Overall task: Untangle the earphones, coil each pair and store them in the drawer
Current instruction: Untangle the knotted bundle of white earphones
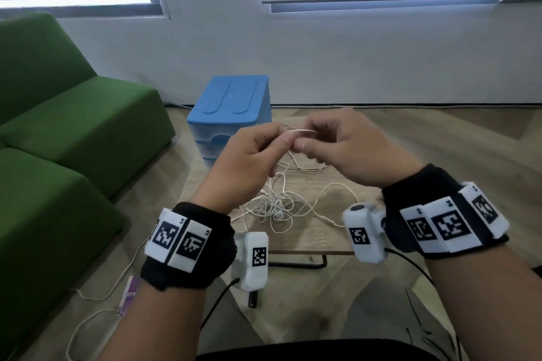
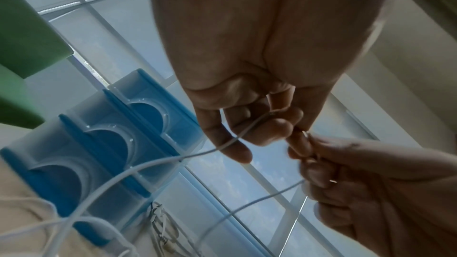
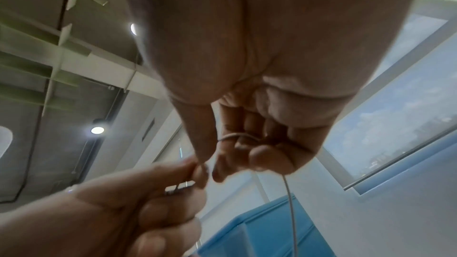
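A tangle of white earphones (image 1: 275,208) lies on the small wooden table (image 1: 322,240). One cable (image 1: 299,132) is lifted above it and stretched between my two hands. My left hand (image 1: 252,152) pinches the cable (image 2: 237,138) between thumb and fingers. My right hand (image 1: 340,143) has the cable (image 3: 237,135) looped around its curled fingers, and the strand hangs down from there. The fingertips of both hands nearly meet. The blue drawer unit (image 1: 228,114) stands at the table's far left, its drawers (image 2: 103,144) shut.
A green sofa (image 1: 64,132) fills the left side. A white cord (image 1: 96,299) and a small purple item (image 1: 130,291) lie on the floor by my left knee. Black cables run from the wrist cameras. A white wall and windows stand behind the table.
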The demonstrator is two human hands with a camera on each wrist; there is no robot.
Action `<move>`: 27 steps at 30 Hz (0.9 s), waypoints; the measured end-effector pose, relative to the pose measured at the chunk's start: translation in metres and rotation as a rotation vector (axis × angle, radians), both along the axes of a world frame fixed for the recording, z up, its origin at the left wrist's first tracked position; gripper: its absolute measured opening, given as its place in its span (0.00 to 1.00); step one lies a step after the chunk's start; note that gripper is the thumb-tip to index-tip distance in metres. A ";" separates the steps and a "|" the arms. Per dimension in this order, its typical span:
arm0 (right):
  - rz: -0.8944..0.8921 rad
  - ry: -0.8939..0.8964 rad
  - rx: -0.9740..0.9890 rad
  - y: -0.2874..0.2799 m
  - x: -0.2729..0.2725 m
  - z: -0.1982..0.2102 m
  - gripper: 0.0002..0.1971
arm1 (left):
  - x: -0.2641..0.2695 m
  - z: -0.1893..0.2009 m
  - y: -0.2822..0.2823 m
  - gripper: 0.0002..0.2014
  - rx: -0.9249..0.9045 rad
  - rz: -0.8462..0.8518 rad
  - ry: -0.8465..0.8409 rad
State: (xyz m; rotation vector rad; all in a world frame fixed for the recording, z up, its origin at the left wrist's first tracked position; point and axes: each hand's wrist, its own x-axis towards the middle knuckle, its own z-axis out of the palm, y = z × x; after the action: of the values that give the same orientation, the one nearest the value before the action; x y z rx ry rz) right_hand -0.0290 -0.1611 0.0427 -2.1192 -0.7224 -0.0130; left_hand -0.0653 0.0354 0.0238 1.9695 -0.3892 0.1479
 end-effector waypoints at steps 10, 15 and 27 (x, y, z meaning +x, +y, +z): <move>-0.586 0.037 0.660 -0.052 0.021 0.007 0.12 | 0.005 -0.033 0.017 0.13 -0.149 0.078 0.138; -0.708 0.091 0.560 -0.057 0.022 -0.005 0.12 | 0.006 -0.034 0.014 0.12 -0.286 0.117 0.174; -0.018 0.093 -0.003 -0.009 0.000 -0.006 0.18 | 0.016 0.000 -0.008 0.09 -0.059 0.015 0.001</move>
State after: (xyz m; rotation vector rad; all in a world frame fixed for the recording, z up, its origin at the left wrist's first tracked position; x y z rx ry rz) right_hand -0.0292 -0.1698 0.0370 -2.1144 -0.6485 0.0759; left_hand -0.0489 0.0273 0.0238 1.9146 -0.3660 0.1660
